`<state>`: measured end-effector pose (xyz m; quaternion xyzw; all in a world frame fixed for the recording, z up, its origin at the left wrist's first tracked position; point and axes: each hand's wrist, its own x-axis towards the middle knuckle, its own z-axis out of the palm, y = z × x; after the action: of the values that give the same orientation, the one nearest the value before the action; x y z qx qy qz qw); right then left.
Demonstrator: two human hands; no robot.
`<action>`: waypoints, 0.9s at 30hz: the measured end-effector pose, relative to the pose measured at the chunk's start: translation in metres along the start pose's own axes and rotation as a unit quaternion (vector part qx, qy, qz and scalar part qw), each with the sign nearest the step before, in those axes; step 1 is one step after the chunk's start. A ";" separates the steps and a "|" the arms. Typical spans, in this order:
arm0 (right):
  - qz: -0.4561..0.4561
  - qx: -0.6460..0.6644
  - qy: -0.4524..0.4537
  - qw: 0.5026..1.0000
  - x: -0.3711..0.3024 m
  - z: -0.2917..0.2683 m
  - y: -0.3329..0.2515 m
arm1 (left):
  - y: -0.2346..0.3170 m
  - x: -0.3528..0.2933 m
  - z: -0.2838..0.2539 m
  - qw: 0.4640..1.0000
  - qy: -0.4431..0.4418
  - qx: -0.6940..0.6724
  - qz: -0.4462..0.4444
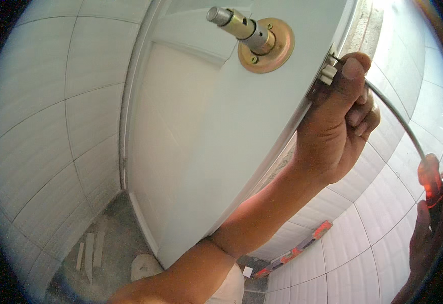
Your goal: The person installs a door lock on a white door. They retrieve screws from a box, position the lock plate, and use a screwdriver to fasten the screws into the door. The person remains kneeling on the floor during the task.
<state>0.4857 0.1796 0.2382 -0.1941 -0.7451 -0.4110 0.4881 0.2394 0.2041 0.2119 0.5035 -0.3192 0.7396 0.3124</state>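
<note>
L hand (pixel 340 119) pinches screwdriver (pixel 401 116) nr obscured tip; R hand (pixel 420 230), ptly cut off, clasps handle (pixel 429 175).

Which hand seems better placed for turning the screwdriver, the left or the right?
Probably the right hand: it is at the red handle, whereas the left hand closes around the other end of the shaft, beside the pale latch.

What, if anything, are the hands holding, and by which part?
The right hand holds a screwdriver by its red handle. The left hand is at the tool's far end; whether it grips there is unclear.
</note>
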 end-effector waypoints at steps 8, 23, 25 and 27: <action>0.023 0.331 -0.044 0.942 0.048 -0.007 -0.017 | -0.001 -0.003 0.003 1.000 0.014 0.015 0.007; -0.197 -0.029 -0.120 0.973 0.024 -0.026 -0.004 | 0.000 -0.006 -0.005 0.997 -0.028 -0.068 -0.002; -0.269 -0.135 -0.048 0.952 0.016 -0.023 -0.005 | 0.002 -0.007 -0.003 0.996 -0.033 -0.079 -0.004; -0.208 -0.167 -0.071 0.961 0.016 -0.025 -0.015 | 0.004 -0.007 -0.002 0.997 -0.035 -0.076 -0.006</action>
<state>0.4827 0.1488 0.2503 -0.1424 -0.7228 -0.6067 0.2985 0.2376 0.2022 0.2040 0.5061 -0.3817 0.6933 0.3429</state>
